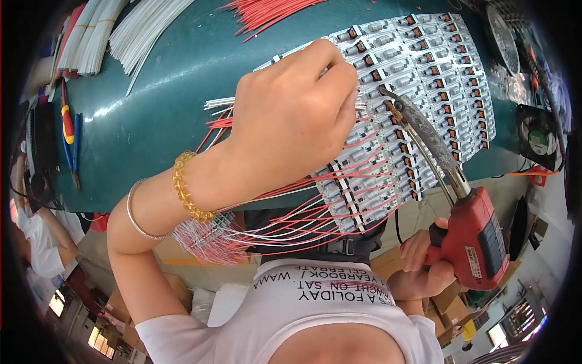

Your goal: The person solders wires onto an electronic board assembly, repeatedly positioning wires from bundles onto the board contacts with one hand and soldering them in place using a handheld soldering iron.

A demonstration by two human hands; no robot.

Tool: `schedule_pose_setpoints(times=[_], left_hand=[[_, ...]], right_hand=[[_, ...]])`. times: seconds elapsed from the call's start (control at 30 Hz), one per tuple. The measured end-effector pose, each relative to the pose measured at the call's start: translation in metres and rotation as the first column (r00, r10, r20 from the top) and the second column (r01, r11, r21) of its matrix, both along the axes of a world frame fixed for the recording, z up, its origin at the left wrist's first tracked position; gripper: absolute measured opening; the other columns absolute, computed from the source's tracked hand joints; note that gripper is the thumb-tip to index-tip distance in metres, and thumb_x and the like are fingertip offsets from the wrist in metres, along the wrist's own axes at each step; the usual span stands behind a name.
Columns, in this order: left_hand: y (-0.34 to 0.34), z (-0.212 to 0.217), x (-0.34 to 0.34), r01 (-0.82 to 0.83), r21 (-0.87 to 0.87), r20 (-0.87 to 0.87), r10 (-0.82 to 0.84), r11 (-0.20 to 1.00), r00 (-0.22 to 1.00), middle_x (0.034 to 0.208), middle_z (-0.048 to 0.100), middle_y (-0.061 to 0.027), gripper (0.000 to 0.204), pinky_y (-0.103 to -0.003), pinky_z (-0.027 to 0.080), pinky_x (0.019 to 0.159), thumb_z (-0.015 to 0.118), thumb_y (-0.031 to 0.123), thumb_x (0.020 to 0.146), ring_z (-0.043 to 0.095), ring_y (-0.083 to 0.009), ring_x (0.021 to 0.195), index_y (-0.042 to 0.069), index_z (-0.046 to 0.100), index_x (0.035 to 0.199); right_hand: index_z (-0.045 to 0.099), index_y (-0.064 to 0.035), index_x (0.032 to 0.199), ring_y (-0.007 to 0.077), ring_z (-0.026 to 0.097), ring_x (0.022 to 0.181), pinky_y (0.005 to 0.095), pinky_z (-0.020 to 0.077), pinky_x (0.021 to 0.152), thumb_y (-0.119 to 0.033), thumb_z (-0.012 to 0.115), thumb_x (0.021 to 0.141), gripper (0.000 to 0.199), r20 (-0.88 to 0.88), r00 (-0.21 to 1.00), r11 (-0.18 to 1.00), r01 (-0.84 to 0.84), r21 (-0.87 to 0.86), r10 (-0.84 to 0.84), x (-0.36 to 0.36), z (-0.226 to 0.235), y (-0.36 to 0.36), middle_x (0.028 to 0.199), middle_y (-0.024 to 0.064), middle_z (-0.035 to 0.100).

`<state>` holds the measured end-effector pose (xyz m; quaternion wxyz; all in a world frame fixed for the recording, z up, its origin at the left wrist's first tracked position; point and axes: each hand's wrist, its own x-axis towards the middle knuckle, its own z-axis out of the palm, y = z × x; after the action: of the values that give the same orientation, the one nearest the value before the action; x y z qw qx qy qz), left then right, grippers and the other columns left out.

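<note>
My left hand (291,103) is closed over the far part of the table, its fingers at the edge of a sheet of small circuit boards (451,57). White wires (219,104) stick out on one side of the fist, and pale wire ends show at the fingertips. My right hand (427,261) grips a red soldering gun (473,239). The gun's dark tip and thin metal feed tube reach up to the boards, just right of my left fingertips. Red and white wires (291,227) trail left from the near boards and hang past the table edge in a tangled bunch.
Bundled white wires (142,36) and red wires (273,12) lie at the back of the green table (145,139). Blue-handled pliers (75,145) and a red-and-yellow handle (67,124) are at left. A small black fan (538,138) and metal dish (503,39) are at right. Another person (51,242) sits left.
</note>
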<state>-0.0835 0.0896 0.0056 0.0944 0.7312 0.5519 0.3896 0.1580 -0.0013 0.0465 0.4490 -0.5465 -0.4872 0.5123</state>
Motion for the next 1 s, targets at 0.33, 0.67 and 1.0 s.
schedule_pose_setpoints(times=[0.33, 0.67, 1.0], left_hand=[[0.002, -0.004, 0.0, 0.031, 0.06, -0.004, -0.031, 0.998, 1.0, 0.076, 0.055, -0.0068, 0.007, -0.034, 0.046, 0.049, 0.064, 0.005, 0.07, 0.058, -0.0242, 0.059, 0.004, 0.057, 0.072], [-0.004, 0.009, -0.005, 0.129, -0.111, -0.001, -0.13, 0.985, 0.991, 0.086, 0.059, -0.0077, 0.011, -0.028, 0.048, 0.055, 0.068, -0.002, 0.071, 0.061, -0.0204, 0.063, 0.0, 0.059, 0.076], [-0.007, 0.0, 0.005, 0.043, -0.001, -0.023, -0.043, 0.999, 0.999, 0.082, 0.06, -0.005, 0.012, -0.026, 0.047, 0.051, 0.07, 0.0, 0.07, 0.06, -0.0176, 0.061, 0.002, 0.059, 0.073]], right_hand=[[0.04, 0.0125, 0.121, 0.0094, 0.039, 0.036, 0.0229, 0.0348, 0.039, -0.06, 0.058, 0.081, 0.084, -0.013, 1.0, 0.998, -0.018, 0.052, 0.019, 0.003, -0.009, -0.001, 0.045, -0.0008, 0.043], [0.038, 0.0111, 0.123, 0.0096, 0.04, 0.036, 0.0228, 0.0355, 0.04, -0.058, 0.056, 0.083, 0.082, -0.071, 0.997, 0.999, 0.001, 0.045, 0.002, 0.017, -0.01, -0.006, 0.045, -0.0013, 0.043], [0.042, 0.0085, 0.117, 0.0099, 0.04, 0.037, 0.0233, 0.0352, 0.04, -0.059, 0.058, 0.082, 0.078, -0.029, 0.999, 0.999, -0.044, -0.027, 0.043, 0.013, -0.002, -0.006, 0.046, -0.0002, 0.045]])
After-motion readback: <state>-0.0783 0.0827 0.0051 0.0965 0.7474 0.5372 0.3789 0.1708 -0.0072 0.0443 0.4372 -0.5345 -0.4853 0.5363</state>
